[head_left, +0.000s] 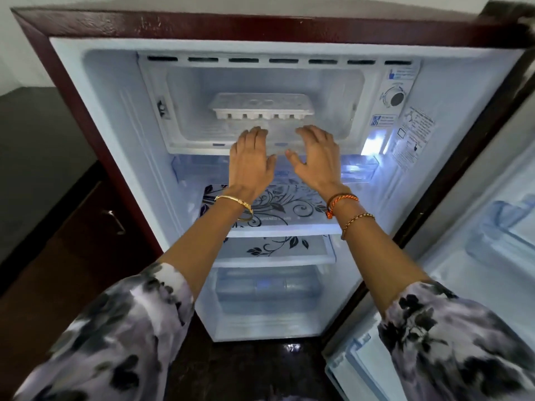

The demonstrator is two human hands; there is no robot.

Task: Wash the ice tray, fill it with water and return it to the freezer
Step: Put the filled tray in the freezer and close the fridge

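head view: a person's left hand [251,160] and right hand [315,157], both spread and grasping nothing, hover at the freezer compartment [179,111] mouth. the ice tray [262,107] lies deeper inside, just beyond the fingertips, long axis running side to side, roughly centred between the hands, neither clearly nearer.

A home kitchen: a small maroon fridge [260,27] stands open, floral-printed glass shelves [278,224] inside, a dark wooden cabinet [72,215] at left.
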